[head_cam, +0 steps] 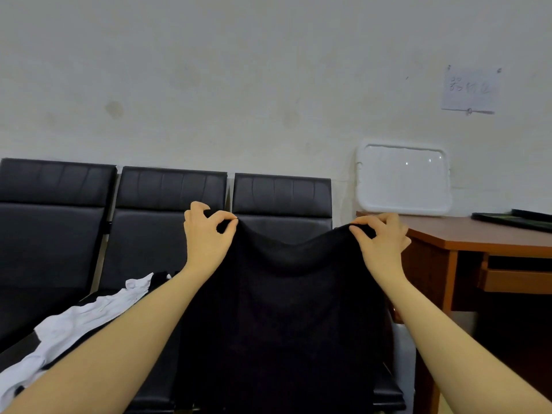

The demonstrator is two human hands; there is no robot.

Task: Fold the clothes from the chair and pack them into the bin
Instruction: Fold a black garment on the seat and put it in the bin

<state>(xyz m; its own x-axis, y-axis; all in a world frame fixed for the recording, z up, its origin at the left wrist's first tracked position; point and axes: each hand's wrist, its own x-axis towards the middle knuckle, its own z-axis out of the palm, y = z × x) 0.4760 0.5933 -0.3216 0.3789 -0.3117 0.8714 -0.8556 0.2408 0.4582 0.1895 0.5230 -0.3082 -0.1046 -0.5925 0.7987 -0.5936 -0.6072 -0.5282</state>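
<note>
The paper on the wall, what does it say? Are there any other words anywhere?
Paper on the wall: faint handwritten marks, too blurred to read.
White lid leaning on the wall: no writing visible.
Black cloth held up by both hands: no label showing.
No other words in view.

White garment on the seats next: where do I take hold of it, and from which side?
Hedged: take the white garment at its raised far end, the bunched tip near the middle seat's backrest, coming from above and the right. It lies crumpled, trailing toward the lower left out of view, so that tip is its clearest free edge. Both hands now pinch the black garment.
</note>
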